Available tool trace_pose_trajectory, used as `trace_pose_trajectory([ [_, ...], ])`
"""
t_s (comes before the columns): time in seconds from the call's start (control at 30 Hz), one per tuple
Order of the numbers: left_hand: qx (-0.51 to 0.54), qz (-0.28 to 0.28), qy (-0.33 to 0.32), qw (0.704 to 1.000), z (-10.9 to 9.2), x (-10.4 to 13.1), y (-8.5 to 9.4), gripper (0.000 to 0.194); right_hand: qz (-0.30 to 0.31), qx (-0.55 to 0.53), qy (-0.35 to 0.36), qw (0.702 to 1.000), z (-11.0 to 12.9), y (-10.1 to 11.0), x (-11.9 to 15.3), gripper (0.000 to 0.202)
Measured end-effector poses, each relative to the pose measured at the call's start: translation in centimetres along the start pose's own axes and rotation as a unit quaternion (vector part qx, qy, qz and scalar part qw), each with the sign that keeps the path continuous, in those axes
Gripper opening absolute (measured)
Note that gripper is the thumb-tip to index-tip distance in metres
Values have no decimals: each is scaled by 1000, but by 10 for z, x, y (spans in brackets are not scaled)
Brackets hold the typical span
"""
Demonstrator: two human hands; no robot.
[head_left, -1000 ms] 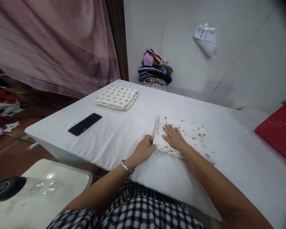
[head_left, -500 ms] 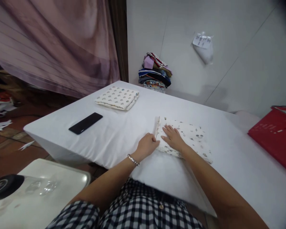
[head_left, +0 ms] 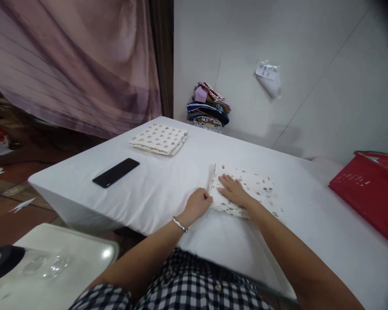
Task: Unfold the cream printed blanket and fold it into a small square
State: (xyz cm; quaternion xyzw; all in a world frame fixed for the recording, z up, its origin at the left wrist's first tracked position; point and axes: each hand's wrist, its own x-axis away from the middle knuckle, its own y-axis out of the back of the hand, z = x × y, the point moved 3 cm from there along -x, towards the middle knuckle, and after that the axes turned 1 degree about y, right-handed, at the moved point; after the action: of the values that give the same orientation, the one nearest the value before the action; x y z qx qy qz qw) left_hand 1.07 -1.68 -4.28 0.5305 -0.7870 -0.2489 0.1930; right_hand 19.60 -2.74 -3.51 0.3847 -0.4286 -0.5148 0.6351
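A folded white cloth with a small grey print (head_left: 257,186) lies on the white-covered table (head_left: 168,189) in front of me. My right hand (head_left: 234,190) rests flat on its upper left part, fingers spread. At the cloth's near left corner, my left hand (head_left: 198,204) is closed with its fingers curled, pinching the edge. The fingertips there are partly hidden. Layered folds show along the cloth's near side. Farther back on the left sits another folded cloth, cream with a grey repeating print (head_left: 160,138).
A black phone (head_left: 116,172) lies on the table's left part. Against the wall stands a stack of folded fabrics (head_left: 208,107). A red bag or box (head_left: 368,185) is at the right edge. A pale stool (head_left: 80,247) stands low on the left, with a clear item on it.
The camera view has shifted slightly. Both hands stay at nearly the same spots on the cloth, the right one flat and the left one at the corner.
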Motion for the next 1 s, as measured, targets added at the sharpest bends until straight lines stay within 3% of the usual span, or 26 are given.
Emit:
trace_pose_trajectory([
  [0.17,-87,0,-39,995,-10,-3,6,6,-26,38,13,999,2,-4,-2,68],
  [0.3,-150,-41,-193,969,-48,-12,6,22,-50,80,25,995,3,-7,-3,59],
  [0.4,-155,-12,-269,951,-68,-26,-8,36,-57,101,44,992,7,-5,-2,60],
  [0.47,-168,22,-239,956,-66,-39,-20,45,-54,92,49,993,8,-2,0,63],
  [0.57,-181,63,-160,968,-46,-54,-34,58,-58,51,26,997,-1,5,4,63],
  [0.7,-196,71,-153,966,-28,-59,-38,64,-114,76,-92,986,-43,26,21,64],
  [0.83,-209,85,-147,963,-26,-59,-37,66,-131,99,-229,959,-96,37,49,64],
  [1.0,-209,96,-135,964,-30,-57,-37,66,-138,63,-238,959,-119,28,58,63],
])
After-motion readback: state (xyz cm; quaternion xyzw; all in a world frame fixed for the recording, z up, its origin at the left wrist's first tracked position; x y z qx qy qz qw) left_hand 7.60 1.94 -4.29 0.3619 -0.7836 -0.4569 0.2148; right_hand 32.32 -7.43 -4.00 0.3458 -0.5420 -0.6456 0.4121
